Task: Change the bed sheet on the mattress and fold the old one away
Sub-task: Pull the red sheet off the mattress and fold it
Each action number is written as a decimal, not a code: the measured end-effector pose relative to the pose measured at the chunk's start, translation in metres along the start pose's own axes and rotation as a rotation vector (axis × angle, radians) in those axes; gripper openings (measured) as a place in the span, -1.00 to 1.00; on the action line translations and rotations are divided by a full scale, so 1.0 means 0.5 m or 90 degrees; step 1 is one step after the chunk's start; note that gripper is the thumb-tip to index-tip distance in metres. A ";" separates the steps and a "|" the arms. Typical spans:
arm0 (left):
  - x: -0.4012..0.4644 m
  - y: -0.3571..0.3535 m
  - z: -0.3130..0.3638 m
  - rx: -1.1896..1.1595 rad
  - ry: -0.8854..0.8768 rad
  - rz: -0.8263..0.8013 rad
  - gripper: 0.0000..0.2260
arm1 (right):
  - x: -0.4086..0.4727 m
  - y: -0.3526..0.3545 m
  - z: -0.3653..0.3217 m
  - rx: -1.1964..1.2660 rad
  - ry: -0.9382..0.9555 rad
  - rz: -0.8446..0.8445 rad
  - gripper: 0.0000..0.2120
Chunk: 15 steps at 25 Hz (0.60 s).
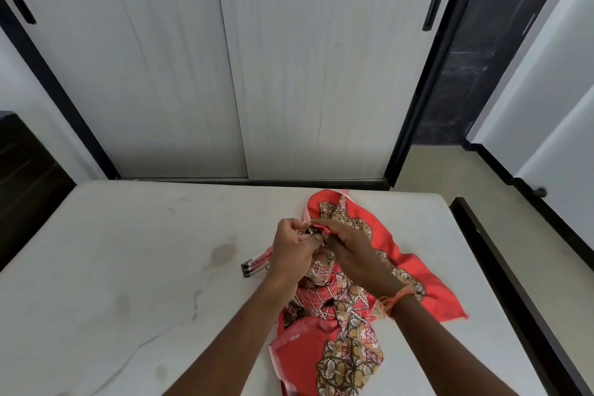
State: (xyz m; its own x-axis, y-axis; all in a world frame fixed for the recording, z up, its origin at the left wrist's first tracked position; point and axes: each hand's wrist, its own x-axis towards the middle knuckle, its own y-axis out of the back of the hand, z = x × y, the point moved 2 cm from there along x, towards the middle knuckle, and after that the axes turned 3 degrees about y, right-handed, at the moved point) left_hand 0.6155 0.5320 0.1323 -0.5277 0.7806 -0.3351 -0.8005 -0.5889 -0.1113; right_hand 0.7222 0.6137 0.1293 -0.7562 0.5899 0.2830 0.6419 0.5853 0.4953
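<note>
left grip (294, 243): fingers curled, pinching | right grip (345, 243): pinching, meeting left

wardrobe doors (225, 74): white, sliding, black handles | dark cabinet (25, 186): left | floor (427, 170): beige

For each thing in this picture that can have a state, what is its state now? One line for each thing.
red patterned sheet: crumpled in a heap on the mattress, not spread, not folded.
mattress: bare and stained.
left hand: pinches an edge of the sheet.
right hand: pinches the same edge, close beside the left hand.
wardrobe doors: closed.
</note>
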 end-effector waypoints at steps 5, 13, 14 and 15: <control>-0.009 0.004 0.032 0.008 0.034 -0.049 -0.79 | -0.004 0.011 -0.009 -0.059 0.047 -0.112 -0.66; 0.004 0.021 0.105 0.254 0.040 -0.262 -0.68 | 0.020 0.066 -0.008 -0.090 0.060 -0.173 -0.62; 0.007 0.022 0.113 0.255 0.029 -0.264 -0.68 | 0.025 0.074 -0.008 -0.073 0.049 -0.192 -0.62; 0.011 0.023 0.117 0.236 0.019 -0.268 -0.67 | 0.029 0.082 -0.011 -0.037 0.032 -0.199 -0.64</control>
State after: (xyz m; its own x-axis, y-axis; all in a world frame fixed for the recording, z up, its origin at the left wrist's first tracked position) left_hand 0.5870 0.5418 0.1842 -0.1376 0.9225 -0.3606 -0.9894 -0.1109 0.0940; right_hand 0.7370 0.6431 0.1584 -0.9220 0.3573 0.1489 0.3699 0.7001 0.6108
